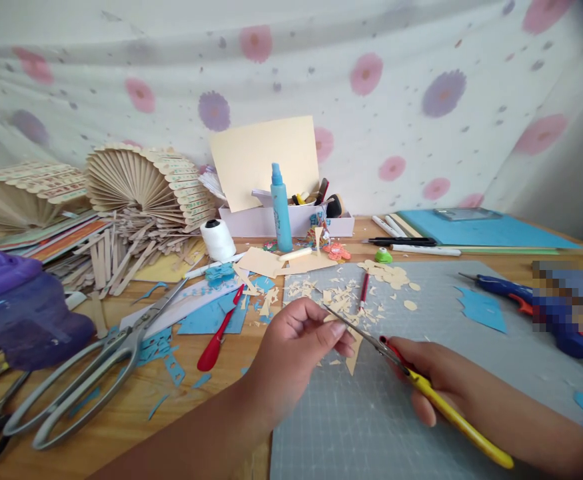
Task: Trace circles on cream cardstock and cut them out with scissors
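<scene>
Over the grey cutting mat (321, 427), my left hand (291, 357) pinches a piece of cream paper (354, 353), which hangs partly behind the fingers. My right hand (446, 377) is closed around scissors (444, 408) with yellow and red handles. Their blades point up and left, lying along the paper close to my left thumb and fingertips. How far the blades are apart is hard to make out. Small cream paper scraps (338, 293) are scattered on the mat just beyond my hands, beside a thin red pen-like tool (364, 291).
Large metal shears (138, 343), a red spatula-like tool (216, 345) and blue scraps lie left. A blue glue gun (521, 298) rests right. Behind stand a blue bottle (282, 217), a white thread spool (218, 241) and a white box (246, 220). A purple container (26, 313) is far left.
</scene>
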The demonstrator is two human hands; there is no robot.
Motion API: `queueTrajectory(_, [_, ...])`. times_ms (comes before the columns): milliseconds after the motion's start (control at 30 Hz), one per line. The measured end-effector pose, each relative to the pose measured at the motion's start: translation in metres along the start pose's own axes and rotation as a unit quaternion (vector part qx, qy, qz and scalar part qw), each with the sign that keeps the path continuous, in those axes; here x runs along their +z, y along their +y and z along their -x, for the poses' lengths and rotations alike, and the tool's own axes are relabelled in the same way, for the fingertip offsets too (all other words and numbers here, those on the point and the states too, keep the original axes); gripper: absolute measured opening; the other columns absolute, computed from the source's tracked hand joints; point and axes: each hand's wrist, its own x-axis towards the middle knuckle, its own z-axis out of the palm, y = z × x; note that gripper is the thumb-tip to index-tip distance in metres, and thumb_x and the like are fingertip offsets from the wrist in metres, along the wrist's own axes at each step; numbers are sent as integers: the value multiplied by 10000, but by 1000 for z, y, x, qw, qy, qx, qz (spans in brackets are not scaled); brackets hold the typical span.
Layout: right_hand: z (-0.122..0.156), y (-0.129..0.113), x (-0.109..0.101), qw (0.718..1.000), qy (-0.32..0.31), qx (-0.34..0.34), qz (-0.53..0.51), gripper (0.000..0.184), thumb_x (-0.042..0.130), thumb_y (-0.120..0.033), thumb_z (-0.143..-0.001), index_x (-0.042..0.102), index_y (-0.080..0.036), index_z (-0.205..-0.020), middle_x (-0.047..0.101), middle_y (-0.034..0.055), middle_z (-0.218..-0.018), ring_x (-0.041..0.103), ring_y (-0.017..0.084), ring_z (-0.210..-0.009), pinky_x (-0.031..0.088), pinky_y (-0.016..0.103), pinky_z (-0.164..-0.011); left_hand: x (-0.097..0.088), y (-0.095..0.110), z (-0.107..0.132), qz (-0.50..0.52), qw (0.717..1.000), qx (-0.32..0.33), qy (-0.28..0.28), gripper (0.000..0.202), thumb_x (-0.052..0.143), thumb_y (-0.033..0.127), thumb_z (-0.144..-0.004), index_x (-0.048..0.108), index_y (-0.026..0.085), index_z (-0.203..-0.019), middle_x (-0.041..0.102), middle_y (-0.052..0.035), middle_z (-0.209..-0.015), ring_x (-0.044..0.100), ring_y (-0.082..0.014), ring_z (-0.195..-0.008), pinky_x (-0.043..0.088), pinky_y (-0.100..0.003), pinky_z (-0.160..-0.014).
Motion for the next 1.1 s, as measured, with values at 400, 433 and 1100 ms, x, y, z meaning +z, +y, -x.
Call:
queueTrajectory(400, [-2,25,-11,991,87,6,104,62,445,-188,-703,454,-196,-641,560,4,-645,500,149,-611,387,241,-556,-5,3,-3,-127,992,24,-11,124,559,221,-734,469,175,-661,574,41,-560,540,-78,-537,428,-211,-563])
queueTrajectory(433, [0,28,-16,989,97,-5,107,52,442,-208,-721,443,-198,-669,548,6,-661,490,146,-613,389,246,-559,-6,4,-8,-176,984,21,-13,113,546,237,-740,479,177,-671,557,42,-558,529,-81,-538,422,-214,-565])
queueTrajectory(1100, [-3,69,-77,944,327,7,36,351,297,-509,-816,341,-201,-653,374,-38,-595,384,103,-536,325,222,-497,70,-10,-218,-742,650,84,-142,226,586,386,-647,556,162,-648,604,-55,-690,540,-224,-753,332,-258,-622])
